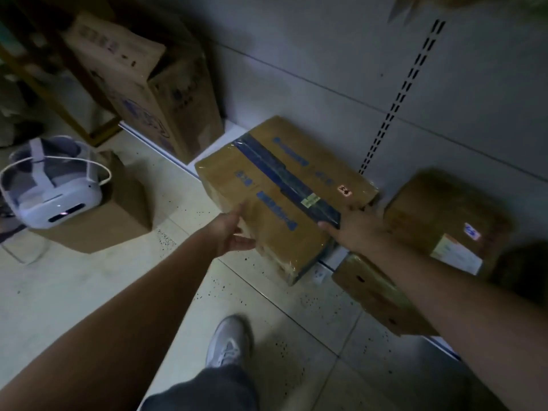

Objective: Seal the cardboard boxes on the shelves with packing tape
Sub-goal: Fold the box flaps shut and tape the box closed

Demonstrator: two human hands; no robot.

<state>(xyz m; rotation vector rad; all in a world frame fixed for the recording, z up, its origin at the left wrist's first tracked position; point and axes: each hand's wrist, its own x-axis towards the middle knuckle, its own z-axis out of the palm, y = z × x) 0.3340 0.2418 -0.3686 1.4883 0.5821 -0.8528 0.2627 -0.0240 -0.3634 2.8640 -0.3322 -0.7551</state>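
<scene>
A brown cardboard box [268, 185] with blue print and a dark blue tape strip along its top seam lies on the bottom shelf, jutting out over the shelf's front edge. My left hand [229, 232] holds its near-left side, fingers on top and thumb against the side face. My right hand [354, 225] grips its near-right corner, with the fingers reaching round the far side, partly hidden. No tape roll is in view.
A second box [444, 221] with a white label sits to the right on the shelf [332, 258]. A flat box [376, 292] lies under my right forearm. Tall cartons [142, 84] stand at the back left. A white headset [50, 185] rests on a floor box. My shoe [228, 342] stands on the tiles.
</scene>
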